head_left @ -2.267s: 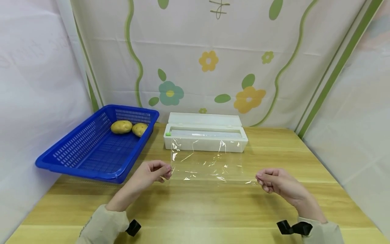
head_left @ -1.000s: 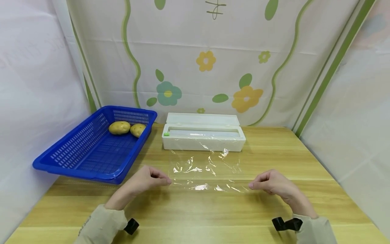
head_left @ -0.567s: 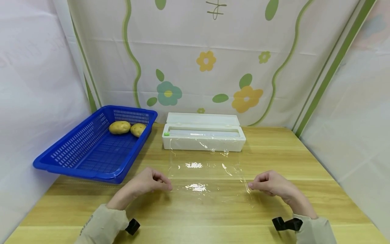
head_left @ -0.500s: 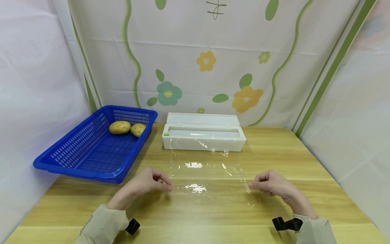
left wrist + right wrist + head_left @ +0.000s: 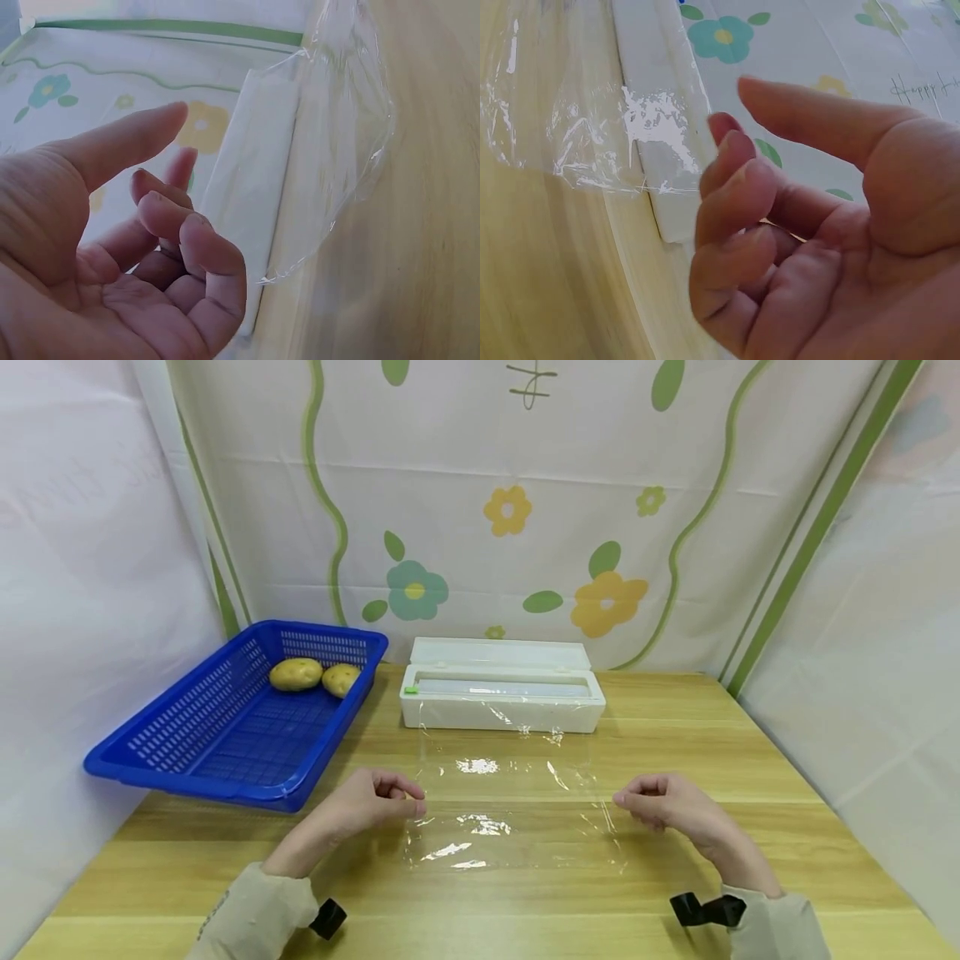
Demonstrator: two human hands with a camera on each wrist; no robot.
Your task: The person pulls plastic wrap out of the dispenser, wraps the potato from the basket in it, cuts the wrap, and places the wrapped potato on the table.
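Note:
A sheet of clear cling film (image 5: pixel 483 824) runs from the white cling film box (image 5: pixel 502 716) toward me and lies over the wooden table. My left hand (image 5: pixel 366 803) hovers at the film's left edge. In the left wrist view, the left hand (image 5: pixel 150 255) has thumb and loosely bent fingers apart, with nothing between them. At the right edge hovers my right hand (image 5: pixel 671 806). The right wrist view shows the right hand (image 5: pixel 802 225) likewise, its thumb clear of the fingers and the cling film (image 5: pixel 577 127) beyond the fingertips.
The box's lid (image 5: pixel 498 653) stands raised at the back, and a green slider (image 5: pixel 410 690) sits at its left end. On the left is a blue plastic basket (image 5: pixel 247 747) holding two potatoes (image 5: pixel 296 674). Patterned cloth (image 5: pixel 450 460) hangs behind the table (image 5: pixel 525 918).
Both hands pinched the film's front corners and drew it toward me, lowering it to the table. They have since let go, and the fingers have lifted slightly from the film.

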